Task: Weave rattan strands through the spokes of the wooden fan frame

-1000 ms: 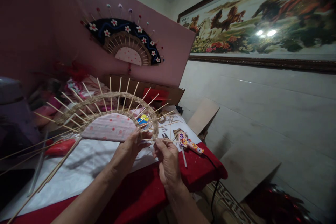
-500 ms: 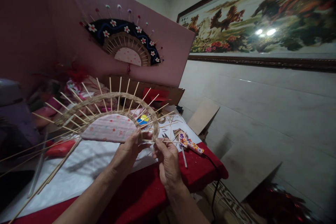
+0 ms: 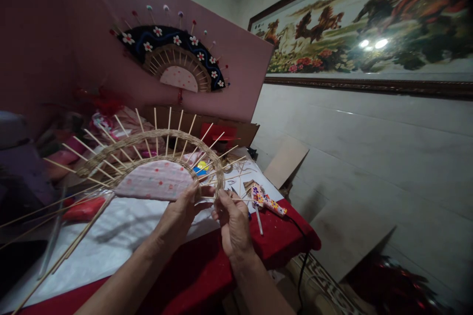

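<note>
Over the red-covered table [image 3: 295,234], fan frame [image 3: 168,133]: left hand [image 3: 181,211] pinches pink panel [image 3: 155,179] at one corner; right hand [image 3: 234,221] pinches outer woven band [image 3: 220,177] near its end. Step, judged: weaving; next move calls for steady left grip.

The right hand [image 3: 233,221] now sits slightly nearer the woven band [image 3: 161,133]. Its thumb rides higher (only a touch) at the band's end.
</note>
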Motion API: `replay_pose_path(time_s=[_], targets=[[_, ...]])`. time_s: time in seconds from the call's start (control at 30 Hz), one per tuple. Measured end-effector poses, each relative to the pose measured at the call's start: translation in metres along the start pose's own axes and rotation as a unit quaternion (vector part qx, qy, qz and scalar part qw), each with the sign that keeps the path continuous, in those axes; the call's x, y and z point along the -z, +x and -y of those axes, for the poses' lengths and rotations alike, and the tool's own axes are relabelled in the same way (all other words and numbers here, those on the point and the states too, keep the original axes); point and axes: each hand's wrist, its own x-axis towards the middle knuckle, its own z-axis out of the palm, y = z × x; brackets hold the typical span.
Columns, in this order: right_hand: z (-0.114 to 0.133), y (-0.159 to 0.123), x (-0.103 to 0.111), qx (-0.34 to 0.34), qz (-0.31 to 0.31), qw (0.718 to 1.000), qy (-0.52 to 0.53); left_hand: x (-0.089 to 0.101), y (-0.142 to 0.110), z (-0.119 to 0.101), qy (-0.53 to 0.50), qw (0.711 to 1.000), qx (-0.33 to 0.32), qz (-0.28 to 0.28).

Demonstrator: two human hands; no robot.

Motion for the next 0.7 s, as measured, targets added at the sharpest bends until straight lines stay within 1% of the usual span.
replay_pose_path(time_s=[0.13,0.3,0.47,0.6,0.7], targets=[[-0.0018,0.0018,-0.0004,0.015,0.001,1.000,-0.012,-0.0003,-0.0004,-0.0001,0.000,1.000,0.000,0.009],[-0.0019,0.0011,-0.0013,0.022,-0.004,0.999,-0.026,0.0037,0.0014,0.0016,-0.002,1.000,0.008,0.012],[-0.0007,0.0003,-0.0021,0.014,-0.011,0.999,-0.032,0.0036,0.0015,0.0024,0.003,1.000,0.010,0.012],[-0.0009,0.0006,-0.0012,0.008,-0.008,1.000,-0.017,0.0034,0.0012,0.0028,-0.001,1.000,0.008,0.009],[-0.0019,0.0020,-0.0005,-0.007,-0.016,1.000,0.005,0.0057,0.0027,0.0041,-0.005,1.000,0.010,0.018]])
